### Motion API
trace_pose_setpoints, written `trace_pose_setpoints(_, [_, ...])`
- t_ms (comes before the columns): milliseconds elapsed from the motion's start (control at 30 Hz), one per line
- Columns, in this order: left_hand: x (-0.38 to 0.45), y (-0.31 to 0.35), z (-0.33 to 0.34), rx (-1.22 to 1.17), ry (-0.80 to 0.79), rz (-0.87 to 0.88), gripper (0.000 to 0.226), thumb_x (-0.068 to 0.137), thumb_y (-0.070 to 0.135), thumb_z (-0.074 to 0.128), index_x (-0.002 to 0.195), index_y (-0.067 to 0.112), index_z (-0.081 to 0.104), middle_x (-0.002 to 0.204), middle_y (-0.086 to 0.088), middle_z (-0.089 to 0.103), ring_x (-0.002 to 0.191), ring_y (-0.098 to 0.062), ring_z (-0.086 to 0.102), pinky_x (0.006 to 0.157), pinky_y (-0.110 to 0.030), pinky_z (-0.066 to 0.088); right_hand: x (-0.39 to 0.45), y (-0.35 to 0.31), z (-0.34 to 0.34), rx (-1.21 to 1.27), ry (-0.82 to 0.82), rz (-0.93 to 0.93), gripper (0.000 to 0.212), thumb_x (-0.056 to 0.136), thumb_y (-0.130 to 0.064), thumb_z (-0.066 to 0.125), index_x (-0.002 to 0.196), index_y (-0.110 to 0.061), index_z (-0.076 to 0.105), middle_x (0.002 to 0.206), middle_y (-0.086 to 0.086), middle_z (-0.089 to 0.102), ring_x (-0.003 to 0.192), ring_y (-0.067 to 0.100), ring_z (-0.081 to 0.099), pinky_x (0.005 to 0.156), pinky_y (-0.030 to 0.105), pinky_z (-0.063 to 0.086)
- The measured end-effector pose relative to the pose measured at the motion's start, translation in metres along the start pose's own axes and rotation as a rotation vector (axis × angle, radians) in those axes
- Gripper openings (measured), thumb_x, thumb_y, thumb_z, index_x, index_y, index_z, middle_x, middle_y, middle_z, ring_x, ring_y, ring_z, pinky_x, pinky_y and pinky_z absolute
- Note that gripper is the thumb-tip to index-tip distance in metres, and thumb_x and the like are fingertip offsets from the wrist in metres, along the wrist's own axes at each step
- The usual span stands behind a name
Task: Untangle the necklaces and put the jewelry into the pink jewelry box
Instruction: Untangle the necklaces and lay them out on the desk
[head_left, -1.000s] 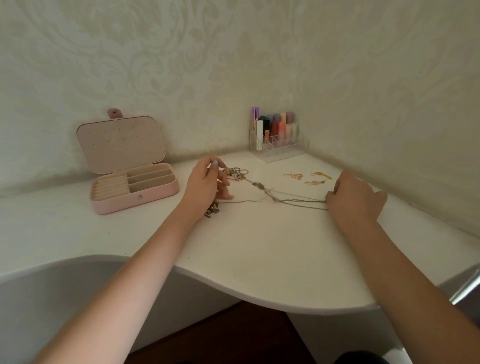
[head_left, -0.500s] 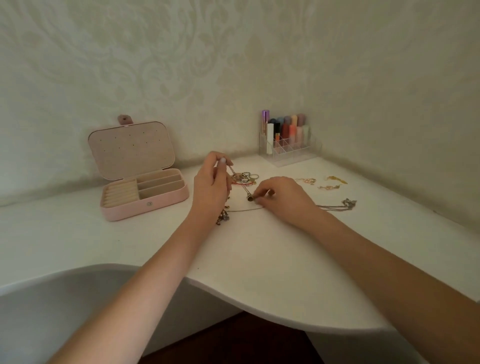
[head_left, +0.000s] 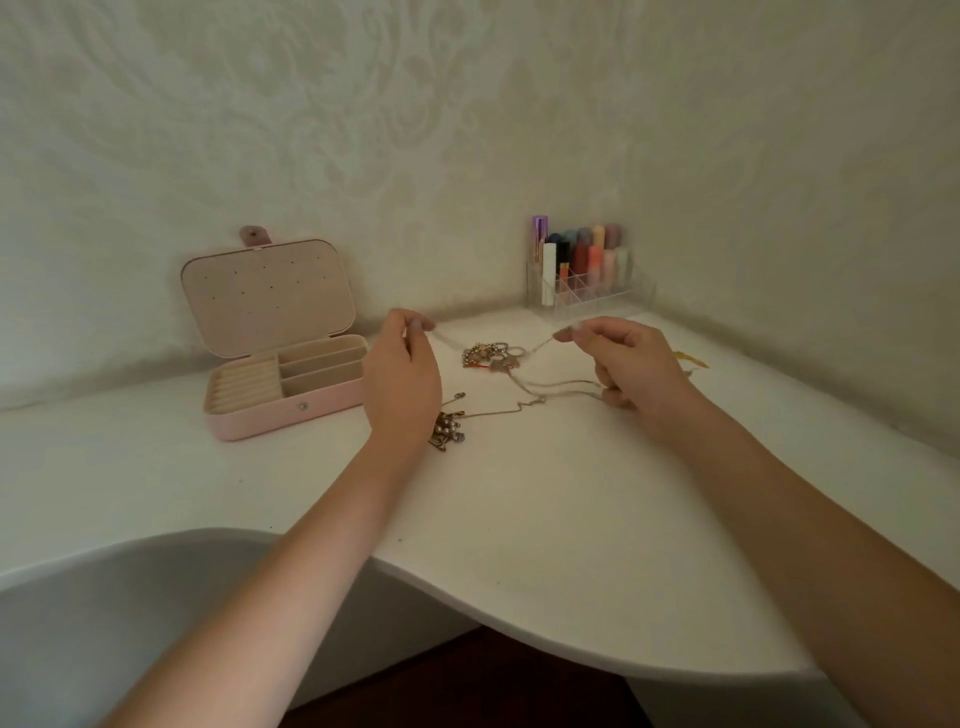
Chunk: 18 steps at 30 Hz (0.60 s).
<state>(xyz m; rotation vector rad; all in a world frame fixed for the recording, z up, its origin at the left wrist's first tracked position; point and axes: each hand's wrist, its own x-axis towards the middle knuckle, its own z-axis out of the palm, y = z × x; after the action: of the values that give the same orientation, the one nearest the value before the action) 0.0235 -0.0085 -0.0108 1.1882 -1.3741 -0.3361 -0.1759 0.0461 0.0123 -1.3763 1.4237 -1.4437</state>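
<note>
The necklace chain (head_left: 524, 356) runs left to right, from 9 to 3 o'clock, sagging in the middle over the ring pile (head_left: 493, 356) on the bench (head_left: 519, 519). Half a second ago the hands sat close together at the tangle; now they are spread apart and lifted. The left hand (head_left: 402, 379) pinches one end, the right hand (head_left: 631, 364) the other, each grip narrow. The pink jewelry box (head_left: 283, 384) lies open at 9 o'clock.
</note>
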Motion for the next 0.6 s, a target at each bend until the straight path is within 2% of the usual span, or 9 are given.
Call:
trace_pose_setpoints(167, [-0.005, 0.005, -0.004, 0.166, -0.016, -0.022, 0.023, 0.096, 0.025, 0.035, 0.090, 0.016, 0.055, 0.073, -0.007, 0.063, 0.073, -0.032, 0.060, 0.064, -0.038, 0.046, 0.002, -0.003, -0.001, 0.093, 0.025, 0.041, 0.020, 0.094, -0.028, 0.056, 0.083, -0.025, 0.071, 0.054, 0.000, 0.025, 0.049, 0.013, 0.020, 0.040, 0.019, 0.019])
trace_pose_setpoints(267, [-0.008, 0.010, -0.005, 0.288, 0.020, -0.017, 0.024, 0.097, 0.024, 0.036, 0.093, 0.010, 0.055, 0.072, -0.004, 0.056, 0.071, -0.028, 0.050, 0.059, -0.032, 0.029, 0.001, -0.004, -0.001, 0.091, 0.018, 0.035, 0.019, 0.093, -0.029, 0.056, 0.083, -0.025, 0.071, 0.055, 0.000, 0.024, 0.049, 0.013, 0.018, 0.042, 0.021, 0.016])
trace_pose_setpoints(367, [-0.011, 0.014, -0.005, 0.442, -0.036, 0.009, 0.022, 0.093, 0.025, 0.040, 0.087, 0.015, 0.059, 0.073, -0.002, 0.057, 0.076, -0.026, 0.048, 0.061, -0.031, 0.030, 0.001, -0.006, -0.003, 0.059, -0.020, 0.005, 0.017, 0.091, -0.032, 0.059, 0.084, -0.025, 0.073, 0.051, -0.005, 0.026, 0.049, 0.013, 0.019, 0.043, 0.022, 0.017])
trace_pose_setpoints(433, [-0.011, 0.014, -0.004, 0.533, -0.127, 0.052, 0.023, 0.089, 0.026, 0.045, 0.084, 0.016, 0.065, 0.082, -0.005, 0.063, 0.092, -0.027, 0.050, 0.068, -0.033, 0.038, 0.001, -0.005, -0.004, -0.020, -0.071, -0.017, 0.017, 0.090, -0.033, 0.061, 0.084, -0.025, 0.074, 0.047, -0.010, 0.032, 0.046, 0.011, 0.022, 0.043, 0.021, 0.020])
trace_pose_setpoints(500, [-0.011, 0.012, -0.002, 0.617, -0.199, 0.098, 0.023, 0.086, 0.027, 0.049, 0.083, 0.017, 0.069, 0.092, -0.005, 0.062, 0.103, -0.028, 0.047, 0.082, -0.035, 0.037, -0.001, -0.004, -0.004, -0.166, -0.132, -0.066, 0.016, 0.088, -0.036, 0.063, 0.082, -0.027, 0.075, 0.049, -0.007, 0.046, 0.045, 0.012, 0.028, 0.044, 0.022, 0.025])
trace_pose_setpoints(567, [-0.011, 0.011, 0.000, 0.637, -0.257, 0.130, 0.020, 0.085, 0.028, 0.053, 0.087, 0.019, 0.071, 0.102, -0.001, 0.059, 0.110, -0.024, 0.044, 0.089, -0.033, 0.029, -0.003, -0.002, -0.002, -0.306, -0.192, -0.089, 0.016, 0.085, -0.039, 0.065, 0.079, -0.030, 0.076, 0.068, 0.001, 0.066, 0.051, 0.019, 0.043, 0.054, 0.025, 0.036])
trace_pose_setpoints(600, [-0.011, 0.010, 0.001, 0.606, -0.291, 0.152, 0.019, 0.085, 0.027, 0.054, 0.091, 0.021, 0.071, 0.106, 0.001, 0.058, 0.112, -0.021, 0.044, 0.091, -0.032, 0.026, -0.004, -0.002, -0.001, -0.346, -0.225, -0.086, 0.017, 0.085, -0.041, 0.065, 0.079, -0.030, 0.077, 0.079, -0.003, 0.071, 0.061, 0.017, 0.055, 0.063, 0.023, 0.041])
